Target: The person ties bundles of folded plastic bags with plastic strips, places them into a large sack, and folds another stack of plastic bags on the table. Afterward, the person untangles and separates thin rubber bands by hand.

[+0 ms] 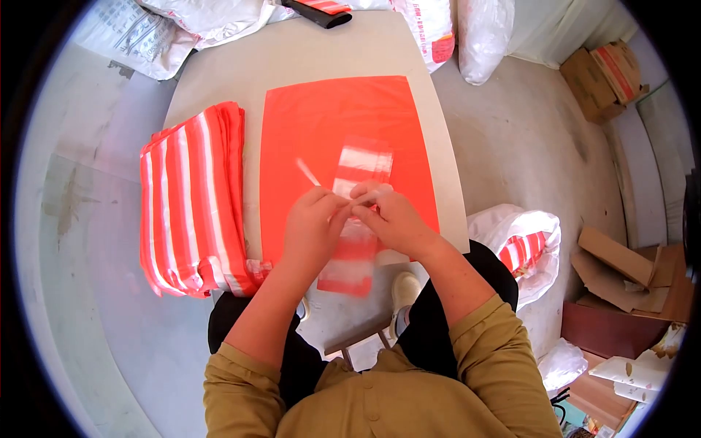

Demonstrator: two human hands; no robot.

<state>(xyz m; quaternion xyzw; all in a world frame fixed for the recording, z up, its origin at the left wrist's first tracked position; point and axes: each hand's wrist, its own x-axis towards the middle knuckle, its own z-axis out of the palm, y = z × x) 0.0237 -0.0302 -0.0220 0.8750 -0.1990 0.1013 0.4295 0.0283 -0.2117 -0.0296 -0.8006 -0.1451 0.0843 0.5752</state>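
My left hand [315, 223] and my right hand [393, 221] meet over a red sheet [328, 124] that lies on the table. Both sets of fingers are closed around the middle of a narrow folded bundle of red-and-white striped plastic bags [363, 162], which is smeared by motion. The bundle's lower end hangs past the table's near edge. A thin white strip [308, 172] sticks up beside my left fingers, blurred; I cannot make out whether it is held. The fingertips partly hide one another.
A thick stack of striped bags [191, 197] overhangs the left side of the table [219, 69]. White sacks [212, 18] line the far edge. On the floor at right are an open white sack [544, 226] holding striped plastic and several cardboard boxes [602, 84].
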